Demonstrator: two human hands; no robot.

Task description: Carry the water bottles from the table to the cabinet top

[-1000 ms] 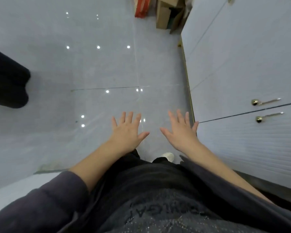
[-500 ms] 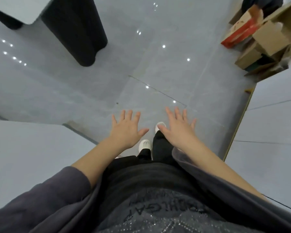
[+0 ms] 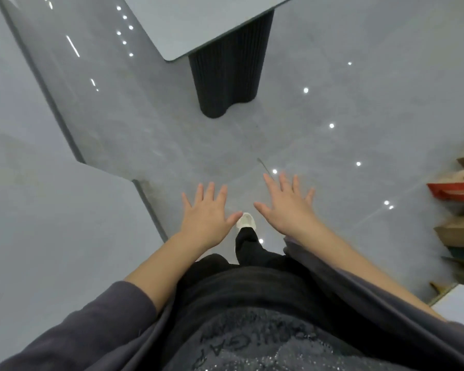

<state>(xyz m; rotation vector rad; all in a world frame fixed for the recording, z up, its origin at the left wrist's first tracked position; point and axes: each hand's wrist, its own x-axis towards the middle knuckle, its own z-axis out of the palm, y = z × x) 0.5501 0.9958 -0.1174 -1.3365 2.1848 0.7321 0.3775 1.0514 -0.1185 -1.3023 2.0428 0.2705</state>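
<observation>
My left hand [image 3: 206, 212] and my right hand [image 3: 285, 207] are stretched out in front of me, palms down with fingers spread, holding nothing. Both hover over the glossy grey floor [image 3: 319, 145]. A corner of a grey table top [image 3: 198, 25] shows at the top of the view, standing on a black ribbed pedestal [image 3: 227, 81]. No water bottle is in view. A small white corner of the cabinet [image 3: 458, 306] shows at the lower right edge.
A grey wall corner [image 3: 51, 210] fills the left side, close to my left arm. Cardboard boxes and a red box [image 3: 456, 191] are stacked at the right edge. My white shoe [image 3: 246, 220] is stepping forward between my hands.
The view has swung left, away from the cabinet doors. The table and its black pedestal have come in ahead, the boxes have slid to the right edge. Both hands stay spread and empty.
</observation>
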